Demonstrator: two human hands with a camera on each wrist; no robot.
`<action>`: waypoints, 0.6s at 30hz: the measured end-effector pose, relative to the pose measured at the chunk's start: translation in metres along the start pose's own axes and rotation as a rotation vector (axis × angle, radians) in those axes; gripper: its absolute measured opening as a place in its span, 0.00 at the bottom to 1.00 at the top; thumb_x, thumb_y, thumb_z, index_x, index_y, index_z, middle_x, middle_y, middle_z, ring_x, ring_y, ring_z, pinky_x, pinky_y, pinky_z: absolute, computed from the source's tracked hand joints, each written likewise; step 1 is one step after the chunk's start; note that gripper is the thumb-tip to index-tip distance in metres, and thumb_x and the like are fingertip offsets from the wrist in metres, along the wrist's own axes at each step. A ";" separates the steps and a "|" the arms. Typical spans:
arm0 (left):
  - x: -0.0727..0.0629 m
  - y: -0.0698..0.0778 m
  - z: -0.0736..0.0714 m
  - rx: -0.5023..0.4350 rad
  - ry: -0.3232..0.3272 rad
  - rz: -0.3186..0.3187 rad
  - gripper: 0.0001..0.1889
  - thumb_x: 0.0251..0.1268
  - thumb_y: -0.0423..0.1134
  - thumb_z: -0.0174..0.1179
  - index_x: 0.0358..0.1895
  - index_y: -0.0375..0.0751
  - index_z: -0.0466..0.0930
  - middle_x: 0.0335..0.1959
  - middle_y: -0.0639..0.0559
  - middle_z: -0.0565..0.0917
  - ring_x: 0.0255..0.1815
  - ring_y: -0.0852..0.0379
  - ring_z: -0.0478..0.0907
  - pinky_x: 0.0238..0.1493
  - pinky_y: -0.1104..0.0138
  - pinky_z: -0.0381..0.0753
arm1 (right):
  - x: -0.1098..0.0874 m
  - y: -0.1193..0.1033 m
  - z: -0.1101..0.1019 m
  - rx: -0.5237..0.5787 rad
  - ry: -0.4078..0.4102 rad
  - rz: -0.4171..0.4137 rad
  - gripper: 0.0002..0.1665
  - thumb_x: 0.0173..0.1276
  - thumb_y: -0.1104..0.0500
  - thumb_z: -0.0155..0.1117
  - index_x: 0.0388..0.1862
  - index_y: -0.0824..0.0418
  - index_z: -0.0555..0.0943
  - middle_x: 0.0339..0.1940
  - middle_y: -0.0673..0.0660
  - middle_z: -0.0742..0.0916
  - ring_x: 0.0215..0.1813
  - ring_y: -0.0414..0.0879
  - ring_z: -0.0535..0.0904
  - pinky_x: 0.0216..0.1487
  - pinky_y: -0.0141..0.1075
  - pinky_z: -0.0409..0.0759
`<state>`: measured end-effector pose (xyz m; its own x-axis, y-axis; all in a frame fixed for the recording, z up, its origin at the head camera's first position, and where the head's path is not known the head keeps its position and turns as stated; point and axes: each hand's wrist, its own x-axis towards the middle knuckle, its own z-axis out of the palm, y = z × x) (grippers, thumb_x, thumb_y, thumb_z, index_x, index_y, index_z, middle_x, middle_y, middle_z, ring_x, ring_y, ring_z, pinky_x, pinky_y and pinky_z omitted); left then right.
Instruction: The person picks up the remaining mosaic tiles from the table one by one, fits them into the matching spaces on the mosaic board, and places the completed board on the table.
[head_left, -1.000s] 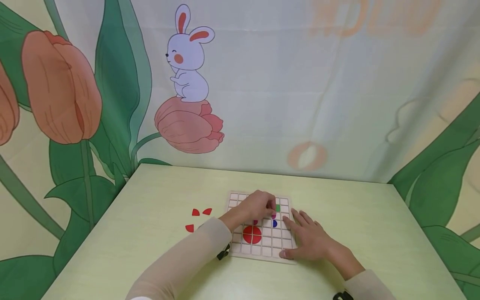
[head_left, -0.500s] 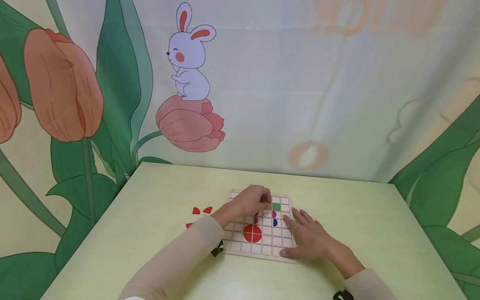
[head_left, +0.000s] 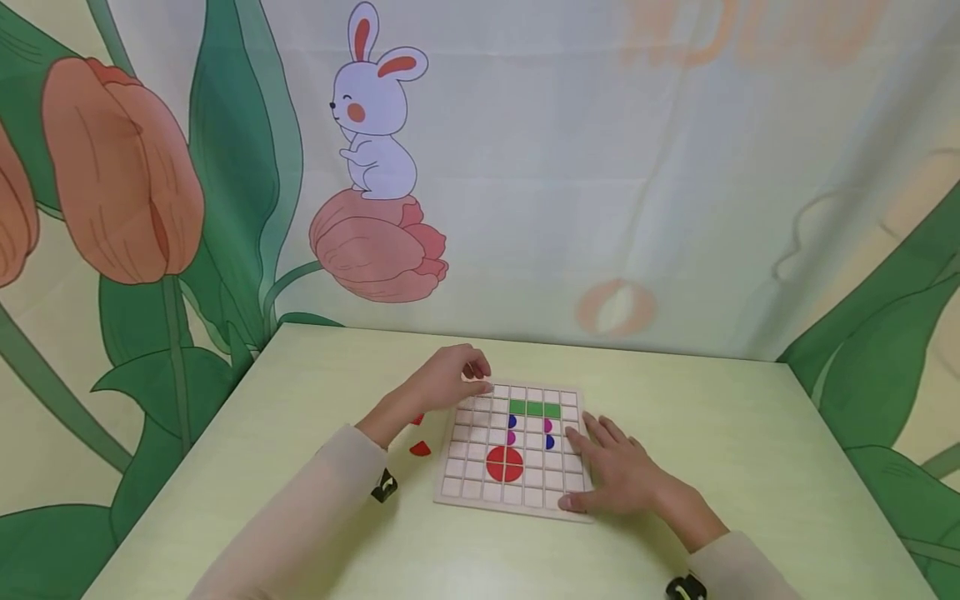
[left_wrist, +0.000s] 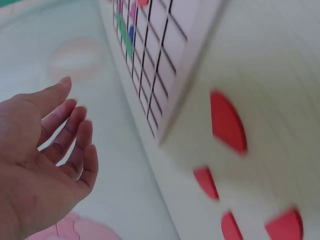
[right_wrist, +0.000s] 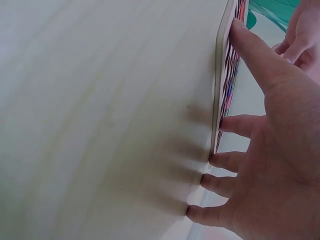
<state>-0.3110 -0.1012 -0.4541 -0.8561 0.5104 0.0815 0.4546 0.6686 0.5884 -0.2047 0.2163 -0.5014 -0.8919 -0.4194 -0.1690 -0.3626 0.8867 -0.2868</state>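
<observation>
My left hand [head_left: 450, 377] hovers by the far left corner of a wooden grid board [head_left: 457, 490]. In the left wrist view, its fingers [left_wrist: 80, 127] are loosely curled with nothing between them. My right hand [head_left: 618, 473] is spread at the board's right side, thumb and index finger on the border. On the board lie a row of green squares [head_left: 535, 409], a red circle made of quarter pieces [head_left: 505, 464], and small blue half-discs [head_left: 550, 442] and magenta half-discs [head_left: 548, 426].
Loose red quarter pieces [left_wrist: 227, 122] lie on the pale table [head_left: 517, 558] left of the board. Two of them [head_left: 420, 448] show in the head view; my left wrist hides the others. A printed curtain [head_left: 525, 167] hangs behind the table.
My left hand has moved left, off the middle of the board, and its fingers have loosened. The green row and a blue half-disc have come into sight. The right hand stays put.
</observation>
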 end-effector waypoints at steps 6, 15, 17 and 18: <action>-0.019 -0.020 -0.025 0.038 0.029 -0.044 0.14 0.71 0.42 0.72 0.53 0.39 0.85 0.44 0.52 0.84 0.50 0.49 0.80 0.54 0.60 0.81 | 0.001 -0.001 -0.001 -0.003 0.004 -0.001 0.68 0.58 0.21 0.71 0.86 0.58 0.61 0.87 0.67 0.56 0.85 0.71 0.48 0.73 0.77 0.54; -0.050 -0.053 -0.032 0.047 -0.017 -0.211 0.15 0.70 0.40 0.73 0.54 0.39 0.85 0.44 0.51 0.83 0.48 0.51 0.79 0.49 0.63 0.84 | -0.001 -0.002 -0.002 0.003 0.002 0.002 0.68 0.58 0.22 0.72 0.86 0.59 0.61 0.87 0.67 0.56 0.85 0.71 0.48 0.73 0.77 0.54; -0.057 -0.058 -0.029 0.033 -0.039 -0.259 0.13 0.70 0.39 0.72 0.54 0.40 0.86 0.43 0.52 0.83 0.46 0.52 0.79 0.46 0.65 0.84 | -0.002 -0.002 -0.002 0.004 0.003 0.001 0.68 0.58 0.22 0.72 0.86 0.58 0.61 0.87 0.67 0.56 0.85 0.71 0.48 0.73 0.77 0.54; -0.059 -0.061 -0.028 0.029 -0.050 -0.271 0.12 0.70 0.38 0.72 0.53 0.40 0.86 0.43 0.52 0.82 0.44 0.52 0.79 0.44 0.65 0.84 | -0.002 -0.002 -0.002 0.005 0.002 0.002 0.68 0.58 0.22 0.72 0.86 0.58 0.61 0.87 0.67 0.56 0.85 0.71 0.48 0.73 0.77 0.54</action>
<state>-0.2945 -0.1871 -0.4725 -0.9347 0.3360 -0.1159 0.2180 0.7995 0.5597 -0.2027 0.2159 -0.4988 -0.8932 -0.4172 -0.1677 -0.3593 0.8865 -0.2916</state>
